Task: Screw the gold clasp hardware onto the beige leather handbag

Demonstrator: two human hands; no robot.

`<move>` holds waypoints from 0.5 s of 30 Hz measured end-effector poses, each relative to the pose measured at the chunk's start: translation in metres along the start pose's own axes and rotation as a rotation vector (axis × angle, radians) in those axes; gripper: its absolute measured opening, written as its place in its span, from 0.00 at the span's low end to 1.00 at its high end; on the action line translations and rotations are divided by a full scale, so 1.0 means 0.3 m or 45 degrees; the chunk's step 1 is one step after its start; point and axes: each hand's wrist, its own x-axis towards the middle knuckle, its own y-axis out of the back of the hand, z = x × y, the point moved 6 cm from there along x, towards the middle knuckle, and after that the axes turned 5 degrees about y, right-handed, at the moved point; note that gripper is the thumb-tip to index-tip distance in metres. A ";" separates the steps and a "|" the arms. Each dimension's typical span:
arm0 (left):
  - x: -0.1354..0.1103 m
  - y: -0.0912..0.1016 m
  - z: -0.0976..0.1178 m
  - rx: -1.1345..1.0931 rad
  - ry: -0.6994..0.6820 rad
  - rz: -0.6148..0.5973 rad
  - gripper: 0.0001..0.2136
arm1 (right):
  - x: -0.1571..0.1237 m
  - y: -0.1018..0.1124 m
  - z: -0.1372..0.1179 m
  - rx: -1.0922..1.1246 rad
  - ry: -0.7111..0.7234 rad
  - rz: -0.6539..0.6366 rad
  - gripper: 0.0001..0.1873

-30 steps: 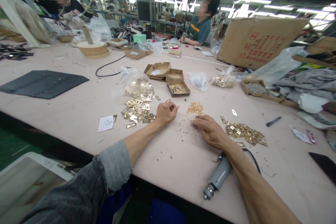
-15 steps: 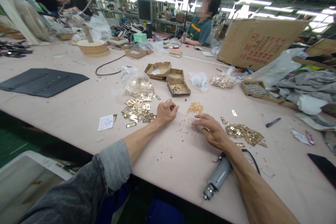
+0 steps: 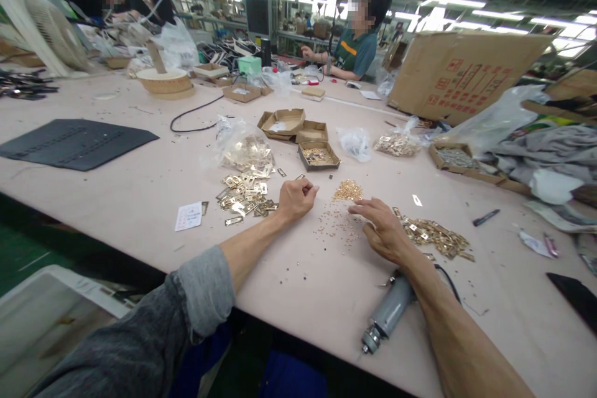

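My left hand (image 3: 297, 199) is closed in a loose fist beside a pile of flat gold metal plates (image 3: 243, 194); what its fingers hold, if anything, is hidden. My right hand (image 3: 380, 227) hovers or rests with fingers stretched out and apart, at the edge of scattered tiny coppery pieces (image 3: 338, 224). Just beyond its fingertips lies a small heap of tiny gold pieces (image 3: 347, 190). More gold plates (image 3: 436, 237) are heaped to the right of that hand. Under my right forearm lies a grey electric screwdriver (image 3: 389, 308), its tip toward the table's near edge.
Small cardboard trays (image 3: 319, 155) and a plastic bag of plates (image 3: 247, 146) stand further back. A paper label (image 3: 188, 216) lies left, a black pen (image 3: 485, 217) right. A large carton (image 3: 466, 78) leans at the back right. Across the table sits a co-worker (image 3: 359, 43).
My right hand has shifted slightly to the right, its fingers still apart. My left hand stays closed in nearly the same place. The co-worker across the table has raised a hand.
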 end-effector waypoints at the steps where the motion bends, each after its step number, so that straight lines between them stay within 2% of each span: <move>1: 0.000 0.000 0.001 0.002 0.000 0.000 0.08 | 0.002 0.007 0.002 0.010 -0.003 -0.002 0.30; 6: 0.001 0.005 0.004 0.010 0.011 0.015 0.08 | 0.003 0.032 0.006 0.183 -0.075 -0.122 0.27; 11: 0.003 0.004 0.004 -0.001 0.012 0.001 0.08 | -0.003 0.054 -0.012 0.199 -0.175 -0.400 0.28; 15: 0.003 0.002 0.002 -0.004 0.003 0.002 0.08 | 0.001 0.082 -0.031 0.230 -0.228 -0.439 0.28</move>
